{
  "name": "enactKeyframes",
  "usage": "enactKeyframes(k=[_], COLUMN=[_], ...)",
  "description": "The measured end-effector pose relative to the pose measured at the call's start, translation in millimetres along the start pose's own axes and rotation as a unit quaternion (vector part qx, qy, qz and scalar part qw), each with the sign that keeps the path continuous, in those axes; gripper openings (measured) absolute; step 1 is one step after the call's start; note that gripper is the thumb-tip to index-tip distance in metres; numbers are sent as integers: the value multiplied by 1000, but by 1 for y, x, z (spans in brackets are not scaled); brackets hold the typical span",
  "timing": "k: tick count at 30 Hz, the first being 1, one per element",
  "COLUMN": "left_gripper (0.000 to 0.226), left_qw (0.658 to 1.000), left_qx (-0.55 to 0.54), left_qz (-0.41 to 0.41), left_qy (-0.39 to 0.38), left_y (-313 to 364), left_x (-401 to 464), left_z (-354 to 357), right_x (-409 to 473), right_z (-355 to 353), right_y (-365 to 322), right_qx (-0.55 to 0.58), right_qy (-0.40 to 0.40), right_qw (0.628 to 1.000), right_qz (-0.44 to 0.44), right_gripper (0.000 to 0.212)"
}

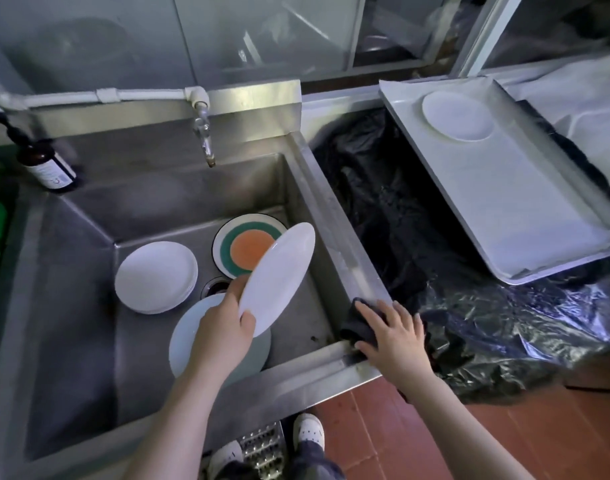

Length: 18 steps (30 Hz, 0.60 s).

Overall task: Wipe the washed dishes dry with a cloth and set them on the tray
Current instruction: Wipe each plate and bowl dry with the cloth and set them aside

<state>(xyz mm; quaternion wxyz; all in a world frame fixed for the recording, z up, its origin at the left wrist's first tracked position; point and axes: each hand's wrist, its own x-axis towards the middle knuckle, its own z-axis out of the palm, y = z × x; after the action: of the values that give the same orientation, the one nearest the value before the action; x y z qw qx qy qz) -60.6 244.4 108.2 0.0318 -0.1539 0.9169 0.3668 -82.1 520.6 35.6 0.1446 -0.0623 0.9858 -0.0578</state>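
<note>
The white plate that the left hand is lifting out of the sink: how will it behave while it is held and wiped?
The white plate looks stiff, so it should not bend under the dark cloth. Its glossy face, possibly wet, may slip, as the left hand pinches only its lower rim. It looks breakable over the steel sink.

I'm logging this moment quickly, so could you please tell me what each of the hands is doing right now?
Left hand: grips a white plate, tilted above the sink.
Right hand: open, fingers spread on the dark cloth at the sink's corner.
</note>
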Motion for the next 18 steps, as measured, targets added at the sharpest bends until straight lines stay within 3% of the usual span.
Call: enactKeyframes(k=[4, 8, 12, 18], left_gripper=[52, 53, 52, 52], left_qw=[1000, 999, 997, 992], left_qx=[25, 23, 40, 33], left_qz=[-11, -11, -1, 16], left_qy=[14, 39, 69, 118], left_y=[12, 19, 19, 21], left_x=[-5, -9, -13, -12], left_z=[11, 14, 8, 2], right_x=[10, 14, 16, 24], right_z=[8, 8, 0, -31], right_y=[6, 15, 14, 0], right_qx=[-42, -70, 8, 113], right_qy=[-40, -18, 0, 100], right_qw=[995, 990, 993, 981], right_qz=[-77, -117, -117, -124], right_gripper=[72, 53, 52, 55])
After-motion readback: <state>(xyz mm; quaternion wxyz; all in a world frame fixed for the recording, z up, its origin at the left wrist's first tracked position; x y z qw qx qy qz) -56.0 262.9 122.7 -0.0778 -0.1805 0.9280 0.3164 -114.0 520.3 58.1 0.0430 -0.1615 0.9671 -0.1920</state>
